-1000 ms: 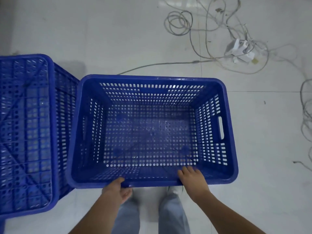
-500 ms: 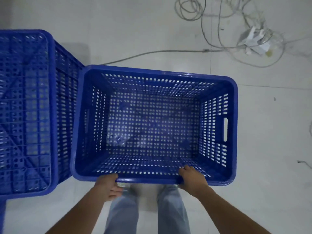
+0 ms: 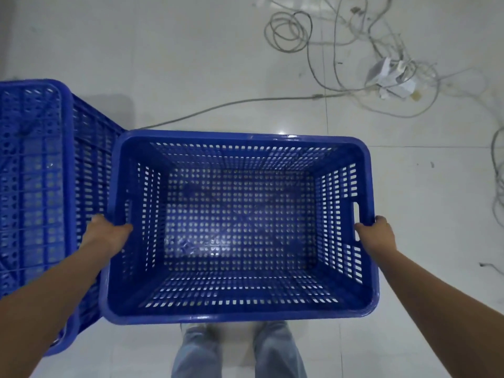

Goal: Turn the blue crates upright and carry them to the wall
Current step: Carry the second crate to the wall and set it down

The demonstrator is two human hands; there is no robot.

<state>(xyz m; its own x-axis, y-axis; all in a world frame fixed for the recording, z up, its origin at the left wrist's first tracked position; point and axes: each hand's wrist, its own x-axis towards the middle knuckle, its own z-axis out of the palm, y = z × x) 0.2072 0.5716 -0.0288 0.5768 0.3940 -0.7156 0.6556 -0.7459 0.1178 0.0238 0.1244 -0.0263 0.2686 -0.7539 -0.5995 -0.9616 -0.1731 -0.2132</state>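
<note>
An upright blue perforated crate stands open side up in front of me, empty. My left hand grips its left rim by the side handle, thumb inside the wall. My right hand grips the right rim at the handle slot. A second blue crate lies upside down at the left, its ribbed bottom facing up, touching or nearly touching the first crate's left side.
White tiled floor all round. A tangle of grey cables and a white power strip lie at the far right, with one cable running toward the crates. My legs in jeans are below the crate.
Both hands left the crate's near rim and moved outward to the left and right side rims, where they now grip. The view shifted slightly.
</note>
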